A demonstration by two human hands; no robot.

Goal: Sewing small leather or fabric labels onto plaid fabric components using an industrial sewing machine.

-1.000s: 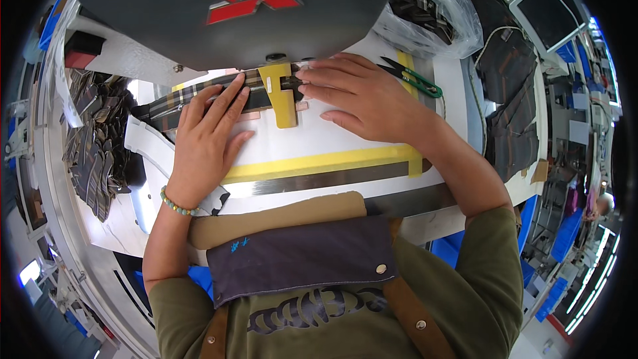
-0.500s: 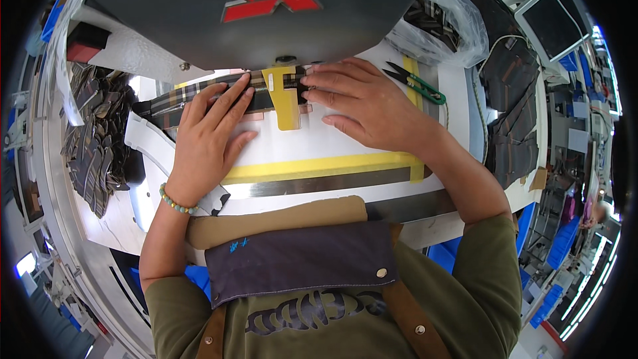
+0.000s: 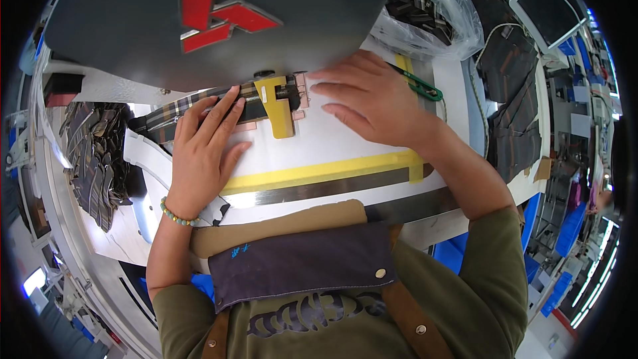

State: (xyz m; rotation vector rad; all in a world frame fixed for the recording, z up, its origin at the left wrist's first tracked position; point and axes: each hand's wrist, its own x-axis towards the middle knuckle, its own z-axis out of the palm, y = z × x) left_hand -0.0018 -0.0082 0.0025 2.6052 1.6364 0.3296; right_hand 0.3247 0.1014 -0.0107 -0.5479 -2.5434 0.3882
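My left hand (image 3: 208, 143), with a beaded bracelet on the wrist, lies on a dark plaid fabric strip (image 3: 178, 108). Its fingers are stretched out and press the strip flat. Under the dark machine head (image 3: 133, 23), a yellow metal plate (image 3: 279, 118) stands across the strip, beside a small spring and dark metal parts. To the right of the strip's end, my right hand (image 3: 369, 96) is open, fingers stretched over the white work surface (image 3: 319, 139). Nothing shows in its grip. The machine head covers the area behind its fingertips.
Green-handled thread snips (image 3: 425, 88) lie past my right hand, blades mostly hidden. A clear plastic bag (image 3: 465, 33) holds plaid pieces at the back right. Striped fabric pieces are heaped (image 3: 100, 166) at the left, and dark fabric (image 3: 512, 106) lies at the right. Yellow tape (image 3: 319, 167) crosses the surface.
My right hand has come off the strip's right end and shifted right and away, covering the snips' blades. My left hand stays on the strip. The view has shifted slightly.
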